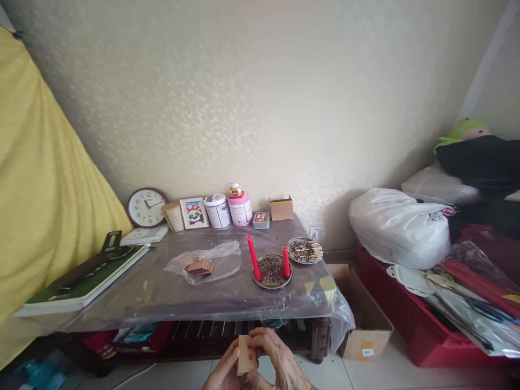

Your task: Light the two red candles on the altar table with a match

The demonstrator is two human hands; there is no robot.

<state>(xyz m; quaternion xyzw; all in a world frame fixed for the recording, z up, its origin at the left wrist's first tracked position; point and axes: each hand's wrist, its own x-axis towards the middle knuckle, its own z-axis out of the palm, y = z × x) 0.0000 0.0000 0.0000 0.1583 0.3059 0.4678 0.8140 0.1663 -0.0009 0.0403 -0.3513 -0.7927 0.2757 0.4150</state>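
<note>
A small tan matchbox (244, 360) with red print stands upright between my two hands, just in front of the table's near edge. My left hand (222, 369) grips its left side, thumb along the edge. The fingers of my right hand (278, 357) are closed on its right side and top. Beyond them on the table, two red candles (253, 259) of unequal height stand on a round metal plate (271, 287) strewn with dark bits. Behind it to the right, a second metal plate (298, 261) bears many wooden matchsticks (312, 251). Several brown matchboxes (200, 267) lie on a clear plastic bag (227, 253).
Along the wall stand a clock (147, 207), a framed panda picture (194, 213), two canisters (218, 211) and a small cardboard box (281, 209). Books (81, 281) lie at the left by a yellow curtain (49, 173). A red bin (426, 336) and an open carton (361, 338) flank the right side.
</note>
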